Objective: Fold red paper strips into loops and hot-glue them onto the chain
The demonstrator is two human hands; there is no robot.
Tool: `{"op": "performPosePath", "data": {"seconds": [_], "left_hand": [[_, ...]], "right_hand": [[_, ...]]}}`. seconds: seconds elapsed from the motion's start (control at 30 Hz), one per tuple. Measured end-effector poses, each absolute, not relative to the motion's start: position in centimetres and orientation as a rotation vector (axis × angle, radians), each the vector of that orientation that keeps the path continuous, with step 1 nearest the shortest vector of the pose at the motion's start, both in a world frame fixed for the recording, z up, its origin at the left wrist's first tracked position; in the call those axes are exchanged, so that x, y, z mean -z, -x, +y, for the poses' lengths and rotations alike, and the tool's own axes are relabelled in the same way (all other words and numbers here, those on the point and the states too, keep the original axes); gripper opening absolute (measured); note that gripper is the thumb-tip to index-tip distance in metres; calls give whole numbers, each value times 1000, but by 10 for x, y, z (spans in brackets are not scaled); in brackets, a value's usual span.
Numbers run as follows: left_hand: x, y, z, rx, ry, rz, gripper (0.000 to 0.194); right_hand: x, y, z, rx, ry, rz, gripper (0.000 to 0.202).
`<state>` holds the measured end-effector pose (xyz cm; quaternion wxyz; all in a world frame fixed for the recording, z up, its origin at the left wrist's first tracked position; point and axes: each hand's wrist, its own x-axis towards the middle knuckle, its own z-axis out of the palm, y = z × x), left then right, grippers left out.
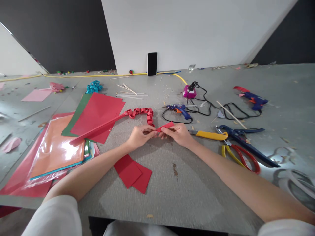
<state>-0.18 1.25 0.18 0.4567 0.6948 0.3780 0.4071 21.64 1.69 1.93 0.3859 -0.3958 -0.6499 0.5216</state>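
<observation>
Between my two hands is a narrow folded strip of red paper (168,126). My left hand (140,135) pinches its left end, and my right hand (177,133) grips it from the right with thumb and fingers. Just behind my left hand lies a folded red paper chain (141,112), joined to a long red strip (98,128) that runs down to the left. Two cut red paper pieces (128,171) overlap on the grey table (187,193) in front of my left forearm.
Red and green sheets (94,113) and an orange packet (59,144) lie left. A blue glue gun (180,109) with black cable, a yellow cutter (211,135), blue pliers (246,146) and scissors (242,157) lie right. A phone (152,64) leans at the back.
</observation>
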Motion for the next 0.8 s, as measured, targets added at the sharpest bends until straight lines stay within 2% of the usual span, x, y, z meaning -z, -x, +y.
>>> {"op": "performPosePath", "data": {"seconds": [0.13, 0.3, 0.5, 0.7, 0.8], "left_hand": [[-5, 2, 12, -897, -1912, 1007, 29], [-9, 4, 12, -869, -1982, 1074, 40], [-7, 6, 12, -848, -1963, 963, 34], [-7, 3, 10, -864, -1968, 954, 32], [-9, 3, 9, -866, -1955, 979, 35]], "right_hand": [[-20, -217, 17, -1279, 1037, -1673, 45], [-17, -217, 16, -1257, 1047, -1697, 46], [-16, -215, 13, -1213, 990, -1772, 33], [-18, -215, 10, -1308, 971, -1704, 31], [-18, -216, 12, -1251, 1017, -1573, 32]]}}
